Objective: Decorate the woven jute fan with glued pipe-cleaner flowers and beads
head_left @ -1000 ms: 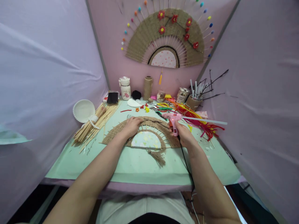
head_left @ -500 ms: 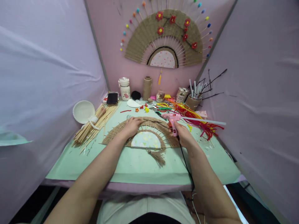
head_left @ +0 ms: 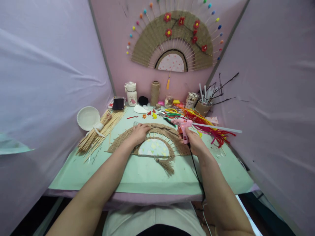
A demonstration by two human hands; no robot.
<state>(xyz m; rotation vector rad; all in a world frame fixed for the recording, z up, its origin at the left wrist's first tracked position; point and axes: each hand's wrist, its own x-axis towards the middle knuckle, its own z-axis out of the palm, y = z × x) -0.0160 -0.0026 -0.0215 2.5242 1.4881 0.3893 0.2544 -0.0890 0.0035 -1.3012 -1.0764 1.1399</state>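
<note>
A half-round woven twine fan (head_left: 120,139) lies on the table, with a pale floral half-disc (head_left: 154,147) in its middle and a twine tassel (head_left: 166,166) below. My left hand (head_left: 140,133) rests on the fan's upper left, its fingertips closed at the left end of a thin dark twig (head_left: 163,128) that lies along the weave. In my right hand (head_left: 194,141) is a pink hot glue gun (head_left: 183,124), held over the fan's right side. A long white glue stick (head_left: 216,127) sticks out of its back, and its black cord (head_left: 194,162) hangs off the table's front edge.
Bundled bamboo sticks (head_left: 98,131) and a white paper bowl (head_left: 88,118) stand left. Behind lie small red and yellow flowers (head_left: 154,115), pliers (head_left: 169,122) and scissors (head_left: 171,110). Colourful pipe cleaners (head_left: 216,132) spread right, by a pot of twigs (head_left: 203,107). A finished fan (head_left: 145,49) hangs behind.
The glue gun and its glue stick have shifted slightly to the right with my right hand. My left hand and the fan look unmoved.
</note>
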